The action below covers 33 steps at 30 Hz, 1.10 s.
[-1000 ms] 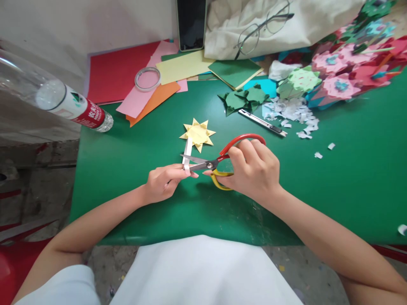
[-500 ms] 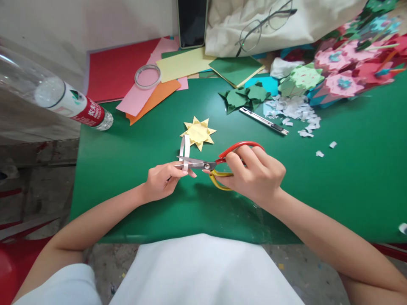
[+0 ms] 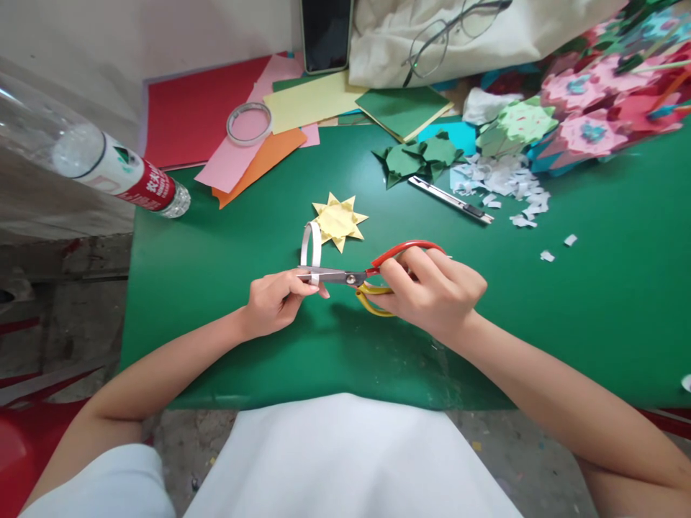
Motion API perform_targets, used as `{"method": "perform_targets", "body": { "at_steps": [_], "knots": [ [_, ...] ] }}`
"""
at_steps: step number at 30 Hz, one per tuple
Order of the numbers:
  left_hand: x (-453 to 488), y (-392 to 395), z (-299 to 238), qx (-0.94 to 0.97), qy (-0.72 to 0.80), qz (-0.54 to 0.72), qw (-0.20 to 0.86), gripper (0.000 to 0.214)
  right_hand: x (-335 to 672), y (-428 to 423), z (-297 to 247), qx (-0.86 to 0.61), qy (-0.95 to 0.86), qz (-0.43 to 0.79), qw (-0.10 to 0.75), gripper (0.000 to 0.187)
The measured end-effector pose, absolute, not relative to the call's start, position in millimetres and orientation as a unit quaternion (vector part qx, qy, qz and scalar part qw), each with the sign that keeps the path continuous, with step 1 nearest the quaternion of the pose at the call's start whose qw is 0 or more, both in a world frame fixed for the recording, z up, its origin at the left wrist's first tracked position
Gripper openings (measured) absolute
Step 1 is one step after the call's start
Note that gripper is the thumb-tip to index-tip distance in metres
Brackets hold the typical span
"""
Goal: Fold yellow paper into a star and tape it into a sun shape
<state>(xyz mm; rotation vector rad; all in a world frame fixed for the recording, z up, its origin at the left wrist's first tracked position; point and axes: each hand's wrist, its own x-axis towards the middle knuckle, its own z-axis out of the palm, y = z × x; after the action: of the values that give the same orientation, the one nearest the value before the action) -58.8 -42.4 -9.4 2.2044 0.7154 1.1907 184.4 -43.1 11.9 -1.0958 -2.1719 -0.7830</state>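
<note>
Between the fingertips of my left hand [image 3: 281, 298] is a thin white tape roll [image 3: 305, 248], standing on edge as a narrow ring. My right hand [image 3: 437, 291] grips scissors [image 3: 350, 278] with one red and one yellow handle loop. Their blades point left and lie across the lower part of the white ring, right by my left fingers. The blades look nearly closed; whether they cut through something is too small to tell. Just behind the ring, a yellow folded-paper star [image 3: 339, 220] rests flat on the green table [image 3: 216, 244].
A plastic bottle [image 3: 145, 183] lies at the left. Coloured paper sheets [image 3: 205, 108], a tape ring [image 3: 249, 124] and a phone [image 3: 326, 36] are behind. Toward the right are a box cutter [image 3: 450, 200], green paper pieces [image 3: 415, 158], white scraps [image 3: 502, 180], paper flowers [image 3: 588, 133] and glasses [image 3: 429, 50].
The scissor blades have come closer together across the lower part of the white ring. Both hands stay almost in place, and the view has shifted slightly.
</note>
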Motion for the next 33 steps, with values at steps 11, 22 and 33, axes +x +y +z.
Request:
{"method": "perform_targets", "body": {
  "at_steps": [11,22,33],
  "knots": [
    [-62,-42,-13,0.84,0.244,0.418,0.245,0.022,199,-31,10,-0.544,-0.805,-0.144,0.186,0.04],
    [-75,-17,-19,0.783,0.466,0.409,0.058,0.016,225,5,6,-0.701,-0.71,0.035,0.061,0.041],
    [-76,-11,-18,0.81,0.479,0.332,0.063,0.024,232,9,9,-0.616,-0.779,0.013,0.12,0.04]
  ]
}}
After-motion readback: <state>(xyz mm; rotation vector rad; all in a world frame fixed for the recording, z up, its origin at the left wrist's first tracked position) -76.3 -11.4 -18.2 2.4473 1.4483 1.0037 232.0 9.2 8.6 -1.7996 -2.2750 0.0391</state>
